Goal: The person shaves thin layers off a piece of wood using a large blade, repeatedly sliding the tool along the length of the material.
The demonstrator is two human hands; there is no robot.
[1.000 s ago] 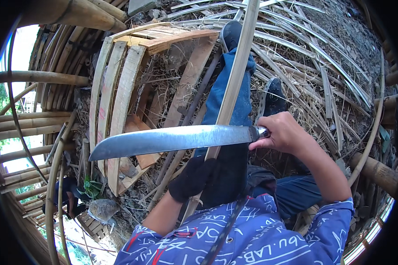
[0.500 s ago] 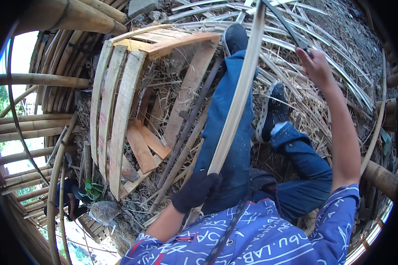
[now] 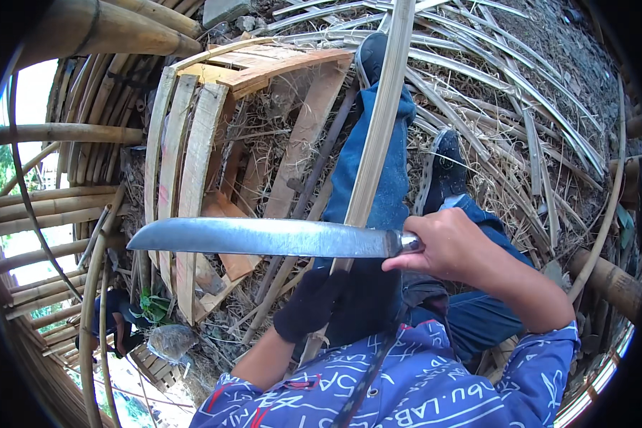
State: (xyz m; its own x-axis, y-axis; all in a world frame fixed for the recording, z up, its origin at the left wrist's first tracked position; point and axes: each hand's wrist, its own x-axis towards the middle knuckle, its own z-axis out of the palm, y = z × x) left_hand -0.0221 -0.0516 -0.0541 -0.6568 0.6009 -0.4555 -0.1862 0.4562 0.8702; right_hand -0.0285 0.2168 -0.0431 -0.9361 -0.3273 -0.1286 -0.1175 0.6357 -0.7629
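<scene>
With fingers of right hand [image 3: 446, 246] wrapped round machete [image 3: 264, 237] handle, dark-gloved left hand [image 3: 308, 303] apparently gripping bamboo strip [image 3: 379, 132] on blade's near side: keep strip steady, edge shallow, left hand clear.

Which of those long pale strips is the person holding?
The strip in the black-gloved left hand, crossed in view by the knife blade; the other strips lie on the ground.

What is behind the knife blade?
The pale strip, wooden slats and a trouser leg show above and below the blade; the stretches it covers, and any contact, cannot be seen.
</scene>
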